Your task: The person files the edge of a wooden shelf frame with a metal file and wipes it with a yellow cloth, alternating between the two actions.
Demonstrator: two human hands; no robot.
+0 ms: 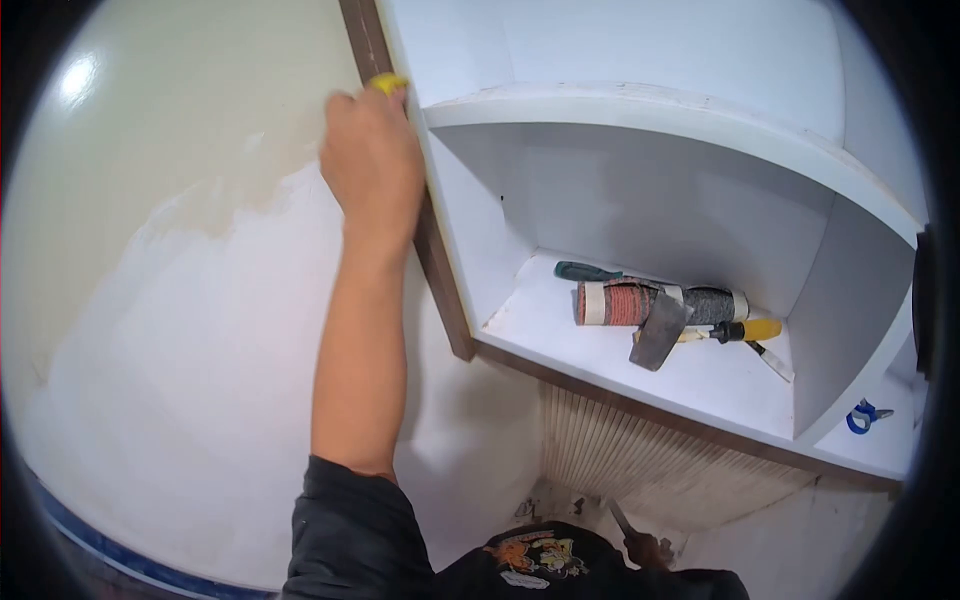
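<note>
Grip closed around a small yellow object, the left hand is raised on a straight arm against the cabinet edge.

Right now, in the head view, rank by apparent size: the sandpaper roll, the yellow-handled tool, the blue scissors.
1. sandpaper roll
2. yellow-handled tool
3. blue scissors, which sit at the warped picture edge, so their rank is less sure.

Left hand up at the seam: wall to its left, shelf unit to its right, small tool in its grip. In the shelf compartment: sandpaper roll, scraper leaning before it, screwdriver just right. Scissors in next compartment, far right. Ribbed panel under the unit; right hand below it, gripping a blade.
</note>
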